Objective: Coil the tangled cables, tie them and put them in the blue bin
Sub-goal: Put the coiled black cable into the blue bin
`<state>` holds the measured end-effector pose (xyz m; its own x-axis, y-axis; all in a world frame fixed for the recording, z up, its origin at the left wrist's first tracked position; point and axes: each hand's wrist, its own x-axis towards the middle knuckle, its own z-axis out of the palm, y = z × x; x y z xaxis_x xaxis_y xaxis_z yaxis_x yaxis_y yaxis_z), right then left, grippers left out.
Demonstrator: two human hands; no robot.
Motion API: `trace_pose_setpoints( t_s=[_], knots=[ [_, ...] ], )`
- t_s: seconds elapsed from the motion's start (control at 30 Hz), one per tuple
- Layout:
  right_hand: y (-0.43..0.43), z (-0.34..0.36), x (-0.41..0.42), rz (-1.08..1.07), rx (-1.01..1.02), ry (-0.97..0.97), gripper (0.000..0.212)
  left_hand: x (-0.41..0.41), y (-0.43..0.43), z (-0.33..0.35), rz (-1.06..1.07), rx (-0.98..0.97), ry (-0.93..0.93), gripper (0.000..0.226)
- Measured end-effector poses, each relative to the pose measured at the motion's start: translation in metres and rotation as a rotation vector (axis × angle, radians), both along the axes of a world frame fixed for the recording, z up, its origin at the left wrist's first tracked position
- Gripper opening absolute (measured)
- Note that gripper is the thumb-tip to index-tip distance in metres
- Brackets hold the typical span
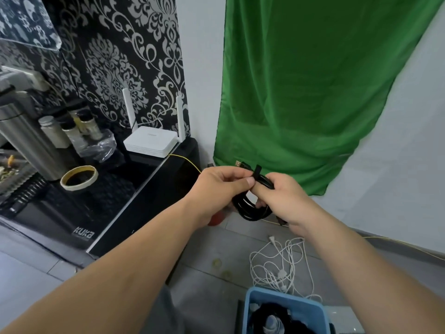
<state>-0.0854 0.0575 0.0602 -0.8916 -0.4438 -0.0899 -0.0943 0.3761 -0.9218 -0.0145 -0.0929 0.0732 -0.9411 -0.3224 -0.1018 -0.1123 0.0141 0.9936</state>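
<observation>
While the blue bin (247, 312) sits at your feet beside the tangled white cables (281, 263), your right hand (286, 198) grips the black coil (250, 209) and your left hand (216, 186) pinches its tie (257, 171), so any slackening before the tie closes could let the loops spring apart.

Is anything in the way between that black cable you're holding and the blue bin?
Nothing visible blocks it. The left hand and right hand hold the black cable in the air, and the open blue bin sits on the floor below. The tangled white cables lie on the floor at its far side, not across the opening.
</observation>
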Motion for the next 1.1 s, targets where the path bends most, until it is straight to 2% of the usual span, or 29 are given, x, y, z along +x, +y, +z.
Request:
trace_pose_setpoints(
  t_s=[0.13, 0.3, 0.5, 0.67, 0.77, 0.87, 0.9, 1.0, 1.1],
  knots=[
    [0.001, -0.002, -0.006, 0.053, -0.063, -0.091, 0.019, -0.008, -0.001, -0.002, 0.034, 0.033, 0.012, 0.014],
    [0.002, 0.001, -0.009, 0.076, -0.081, -0.101, 0.024, -0.011, 0.001, 0.0, 0.051, 0.087, 0.057, 0.014],
    [0.009, 0.0, -0.01, 0.026, -0.043, -0.092, 0.033, -0.01, 0.004, 0.005, 0.0, 0.014, 0.03, 0.004],
    [0.012, 0.007, -0.006, 0.092, -0.095, -0.275, 0.032, -0.007, 0.009, 0.004, -0.121, -0.06, 0.071, 0.005],
    [0.014, 0.011, -0.007, 0.126, -0.178, -0.368, 0.031, -0.008, 0.009, 0.004, -0.116, -0.069, 0.094, 0.004],
    [0.016, 0.018, -0.007, 0.171, -0.267, -0.519, 0.016, -0.009, 0.008, 0.001, -0.091, -0.073, 0.106, 0.006],
    [0.016, 0.019, -0.008, 0.183, -0.273, -0.55, 0.019, -0.009, 0.008, 0.001, -0.083, -0.088, 0.111, 0.007],
    [0.015, 0.016, -0.008, 0.197, -0.254, -0.494, 0.029, -0.009, 0.009, 0.0, -0.078, -0.119, 0.14, 0.009],
    [0.013, 0.013, -0.006, 0.17, -0.257, -0.387, 0.031, -0.01, 0.007, -0.001, -0.088, -0.212, 0.164, 0.009]
  ],
)
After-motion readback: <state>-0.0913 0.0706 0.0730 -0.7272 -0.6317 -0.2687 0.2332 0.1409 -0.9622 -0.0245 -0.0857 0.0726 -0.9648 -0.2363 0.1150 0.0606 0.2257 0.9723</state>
